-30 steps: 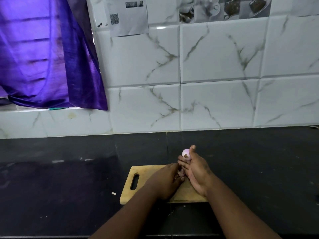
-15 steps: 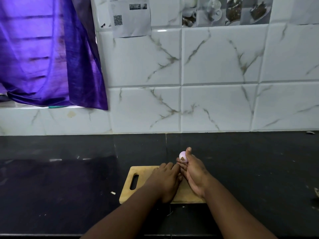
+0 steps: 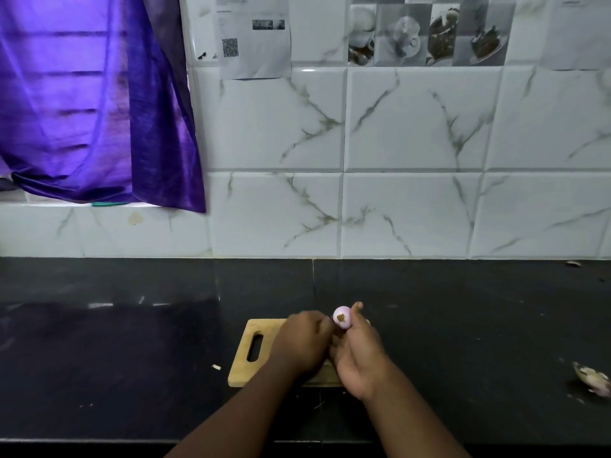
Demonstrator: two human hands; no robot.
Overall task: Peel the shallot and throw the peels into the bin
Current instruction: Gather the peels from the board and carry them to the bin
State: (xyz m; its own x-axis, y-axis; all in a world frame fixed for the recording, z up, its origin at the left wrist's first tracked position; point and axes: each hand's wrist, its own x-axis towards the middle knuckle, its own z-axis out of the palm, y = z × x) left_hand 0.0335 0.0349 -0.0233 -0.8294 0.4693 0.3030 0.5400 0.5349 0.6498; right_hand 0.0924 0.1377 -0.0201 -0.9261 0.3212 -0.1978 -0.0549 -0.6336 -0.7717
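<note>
A small pale purple shallot (image 3: 342, 317) with a brown root end facing me sits between the thumb and fingers of my right hand (image 3: 358, 355), held above the far edge of a wooden cutting board (image 3: 254, 350). My left hand (image 3: 304, 342) is curled next to it, its fingertips touching the shallot's left side. Whether the left fingers pinch a strip of peel is hidden. No bin is in view.
Loose shallot peels (image 3: 593, 378) lie on the black counter (image 3: 132, 358) at the far right. A tiny scrap (image 3: 216, 367) rests left of the board. White marble tiles back the counter, and a purple curtain (image 3: 92, 104) hangs at the upper left.
My left hand rose from the board and closed in on the shallot's left side. The right hand kept its hold, shifting slightly. The view tilted up a little.
</note>
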